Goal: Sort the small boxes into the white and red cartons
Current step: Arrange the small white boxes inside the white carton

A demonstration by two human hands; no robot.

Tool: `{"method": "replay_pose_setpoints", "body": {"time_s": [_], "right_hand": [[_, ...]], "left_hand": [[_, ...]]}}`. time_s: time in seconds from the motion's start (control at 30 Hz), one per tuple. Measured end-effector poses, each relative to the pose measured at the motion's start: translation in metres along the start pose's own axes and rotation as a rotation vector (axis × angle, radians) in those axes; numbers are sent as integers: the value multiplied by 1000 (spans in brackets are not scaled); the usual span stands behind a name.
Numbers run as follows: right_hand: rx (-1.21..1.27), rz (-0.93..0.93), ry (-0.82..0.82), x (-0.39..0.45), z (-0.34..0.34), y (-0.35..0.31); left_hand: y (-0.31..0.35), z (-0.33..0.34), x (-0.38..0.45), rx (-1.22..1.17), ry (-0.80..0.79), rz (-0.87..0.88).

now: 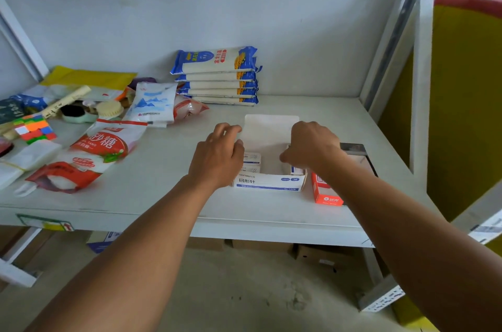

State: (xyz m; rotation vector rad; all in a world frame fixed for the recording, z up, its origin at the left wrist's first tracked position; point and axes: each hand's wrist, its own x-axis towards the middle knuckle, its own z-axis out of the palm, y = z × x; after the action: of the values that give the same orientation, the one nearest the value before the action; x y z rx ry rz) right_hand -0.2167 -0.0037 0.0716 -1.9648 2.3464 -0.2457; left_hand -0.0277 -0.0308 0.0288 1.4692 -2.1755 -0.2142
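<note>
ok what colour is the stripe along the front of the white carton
Blue, under the black printed characters on the white carton, clearest in the head view.

You are standing at what looks like a stockroom or small shop's storage rack. The pale grey metal shelf (168, 168) in front of you has upright steel posts and a label holder on its front edge. On it, goods lie in retail packaging: a stack of blue-and-white noodle packets (217, 76) at the back, red-and-white sugar bags (103, 146) left of them. Brown cardboard cartons (320, 255) sit on the concrete floor beneath the shelf.
</note>
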Motion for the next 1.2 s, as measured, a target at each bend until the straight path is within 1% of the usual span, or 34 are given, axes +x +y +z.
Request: {"method": "replay_pose_setpoints", "body": {"time_s": [0.1, 0.17, 0.3, 0.43, 0.53, 0.63, 0.7, 0.77, 0.87, 0.93, 1.0, 1.07, 1.13, 1.2], "right_hand": [[223, 72, -28, 11, -2, 10], [276, 66, -41, 15, -2, 13], [121, -19, -14, 14, -2, 7], [12, -18, -81, 9, 5, -1], [21, 0, -121, 9, 15, -6], [133, -14, -37, 10, 11, -2], [252, -79, -17, 10, 1, 3], [357, -180, -45, 8, -5, 9], [367, -367, -2, 3, -1, 9], [346, -444, 6, 2, 7, 8], [321, -435, -19, 3, 9, 6], [238, -374, -62, 4, 6, 5], [127, -313, -155, 4, 2, -2], [77, -256, -261, 6, 1, -9]], "left_hand": [[-2, 0, 0, -10, 5, -4], [-4, 1, 0, -3, 1, -14], [-4, 4, 0, -29, -11, -33], [-4, 4, 0, -44, -12, -38], [-4, 4, -1, -42, -8, -33], [-5, 3, -1, -41, -14, -26], [-7, 3, 0, -38, -13, -27], [-7, 3, 0, -44, -10, -39], [-5, 5, 0, -64, -9, -49], [-5, 5, -1, -74, -5, -46], [-6, 5, -1, -58, -3, -43], [-8, 5, -1, -33, -9, -38], [-9, 6, -1, -14, -16, -36], [-8, 7, -1, -14, -21, -29]]}}
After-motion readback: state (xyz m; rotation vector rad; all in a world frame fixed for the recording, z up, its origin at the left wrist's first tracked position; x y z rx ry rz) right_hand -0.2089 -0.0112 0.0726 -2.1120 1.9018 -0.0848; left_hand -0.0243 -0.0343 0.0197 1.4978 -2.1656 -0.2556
